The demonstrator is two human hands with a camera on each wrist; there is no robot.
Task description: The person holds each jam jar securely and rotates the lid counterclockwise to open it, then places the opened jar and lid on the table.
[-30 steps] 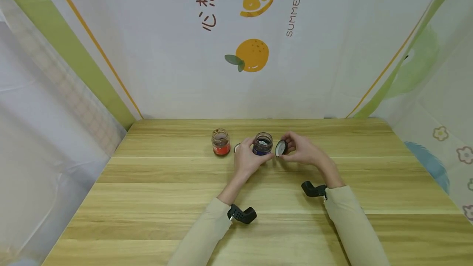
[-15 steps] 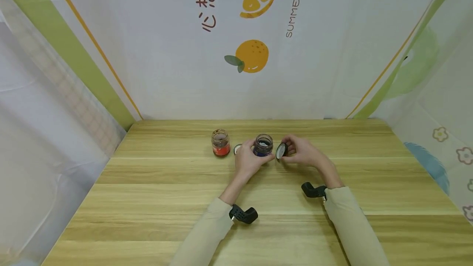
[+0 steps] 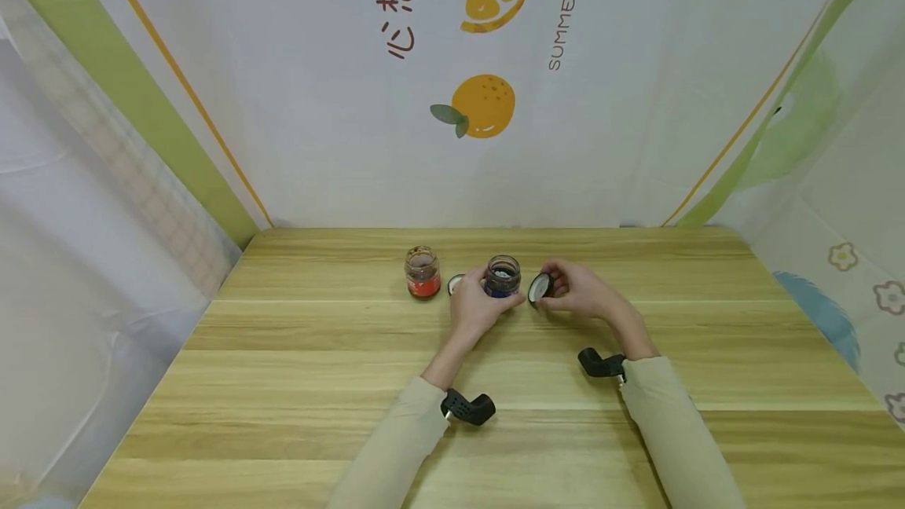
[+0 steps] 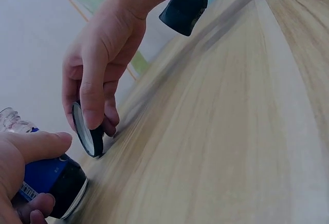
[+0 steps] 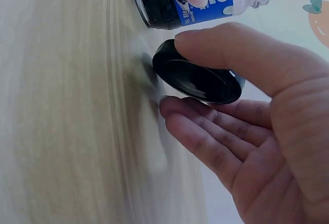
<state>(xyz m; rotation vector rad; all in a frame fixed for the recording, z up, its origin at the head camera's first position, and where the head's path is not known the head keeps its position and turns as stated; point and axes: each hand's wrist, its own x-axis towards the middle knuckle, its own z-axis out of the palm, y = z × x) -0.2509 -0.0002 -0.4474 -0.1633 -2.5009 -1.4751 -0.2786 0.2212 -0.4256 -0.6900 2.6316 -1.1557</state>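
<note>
An uncapped glass jar with a blue label and dark contents stands upright on the table. My left hand grips it from the near left side, thumb across its front. Just right of the jar, my right hand pinches a black jar lid by its edge. The lid is tilted on edge, its pale inner side facing the jar; the right wrist view shows its black outer side. Thumb and fingers lie on opposite sides of it, close over the table.
A second open jar with a red label stands to the left on the wooden table. Another lid, pale side up, lies between the jars, partly behind my left hand. A printed white cloth hangs behind the table's back edge.
Both hands stay nearly still, with the left on the blue-labelled jar. The right hand and its lid have shifted very slightly down and right in the head view.
</note>
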